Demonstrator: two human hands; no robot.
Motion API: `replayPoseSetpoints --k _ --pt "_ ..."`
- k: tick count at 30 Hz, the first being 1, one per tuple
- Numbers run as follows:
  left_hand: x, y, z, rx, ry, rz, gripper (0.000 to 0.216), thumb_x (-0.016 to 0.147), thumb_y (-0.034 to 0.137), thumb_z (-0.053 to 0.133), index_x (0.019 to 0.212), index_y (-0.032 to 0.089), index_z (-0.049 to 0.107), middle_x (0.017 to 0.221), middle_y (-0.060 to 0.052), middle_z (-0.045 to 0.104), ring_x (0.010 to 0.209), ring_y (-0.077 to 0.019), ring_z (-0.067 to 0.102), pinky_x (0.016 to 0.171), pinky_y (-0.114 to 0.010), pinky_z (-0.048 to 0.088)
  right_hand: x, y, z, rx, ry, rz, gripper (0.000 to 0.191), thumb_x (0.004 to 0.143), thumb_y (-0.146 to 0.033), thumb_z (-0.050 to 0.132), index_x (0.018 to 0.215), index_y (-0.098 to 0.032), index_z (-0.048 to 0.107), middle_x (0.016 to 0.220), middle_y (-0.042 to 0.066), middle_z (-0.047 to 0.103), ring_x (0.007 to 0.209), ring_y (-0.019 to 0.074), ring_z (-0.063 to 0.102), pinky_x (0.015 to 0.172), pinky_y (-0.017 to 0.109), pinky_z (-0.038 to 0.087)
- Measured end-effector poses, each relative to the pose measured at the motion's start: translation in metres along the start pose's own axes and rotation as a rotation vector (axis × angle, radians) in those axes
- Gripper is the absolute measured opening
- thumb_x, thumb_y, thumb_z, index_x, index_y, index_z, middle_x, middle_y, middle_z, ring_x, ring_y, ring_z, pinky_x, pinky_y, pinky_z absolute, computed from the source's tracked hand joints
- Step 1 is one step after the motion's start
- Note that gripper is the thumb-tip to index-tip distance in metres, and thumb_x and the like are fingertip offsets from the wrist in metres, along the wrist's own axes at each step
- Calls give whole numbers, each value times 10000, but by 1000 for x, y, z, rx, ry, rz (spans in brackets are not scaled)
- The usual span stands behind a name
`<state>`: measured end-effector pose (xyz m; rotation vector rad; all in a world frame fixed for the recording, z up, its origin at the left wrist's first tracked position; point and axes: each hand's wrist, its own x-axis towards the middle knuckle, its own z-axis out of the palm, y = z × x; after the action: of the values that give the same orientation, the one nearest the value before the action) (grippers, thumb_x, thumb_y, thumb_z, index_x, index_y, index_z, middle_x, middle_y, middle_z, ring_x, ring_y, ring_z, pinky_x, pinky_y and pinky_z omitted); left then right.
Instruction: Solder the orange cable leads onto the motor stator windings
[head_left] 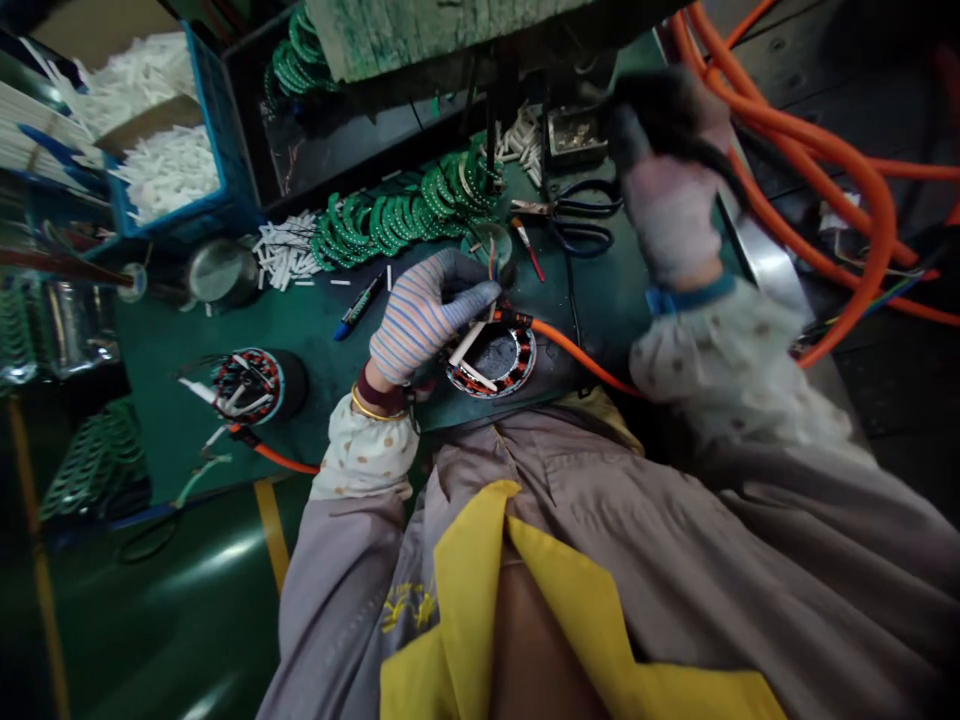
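My left hand (pixel 439 310), in a striped glove with grey fingertips, is closed in a pinch on thin wires (pixel 493 268) above the near motor stator (pixel 517 375). White sleeving (pixel 471 345) and an orange cable (pixel 577 350) lie at the stator's rim. My right hand (pixel 671 190), gloved, is raised at the right, beyond the black-handled scissors (pixel 585 215). Motion smears its fingers and a dark shape around them, so their grip is unclear. A second stator (pixel 281 385) with white sleeves and an orange lead stands at the left.
Green slotted strips (pixel 397 215) and white tubes (pixel 285 250) lie along the back. A blue bin (pixel 214 130) holds more white tubes. A marker (pixel 360 305), a red-handled brush (pixel 531 250) and a metal cup (pixel 221 270) rest on the bench. Thick orange cables (pixel 862 200) loop at right.
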<state>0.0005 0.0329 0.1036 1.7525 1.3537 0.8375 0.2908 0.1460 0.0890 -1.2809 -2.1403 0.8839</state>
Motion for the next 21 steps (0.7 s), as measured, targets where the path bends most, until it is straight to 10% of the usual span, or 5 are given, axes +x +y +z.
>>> replayPoseSetpoints --k 4,7,21 --pt "-4 3 7 72 61 -30 736 1096 1022 713 1085 290 790 1059 -64 883 1017 -317 851 927 -526 741 -76 -37 46 -188 337 -27 402 1239 -437 628 1437 -268 934 1380 112 920 1294 361 861 1153 534 727" --pt "-10 8 13 132 117 -59 560 1188 840 723 1166 284 795 1110 -60 878 1186 -342 869 1002 -488 729 -99 -50 76 -232 401 -163 514 1198 -470 516 1398 -347 973 1183 116 900 1086 350 856 944 522 720" --pt "-11 7 20 129 177 -37 533 1258 797 621 1229 301 815 1188 -62 871 1148 -330 826 1093 -597 707 -80 -63 63 -284 178 43 454 1257 -380 511 1539 -376 867 1570 138 805 1492 416 735 1269 641 665"
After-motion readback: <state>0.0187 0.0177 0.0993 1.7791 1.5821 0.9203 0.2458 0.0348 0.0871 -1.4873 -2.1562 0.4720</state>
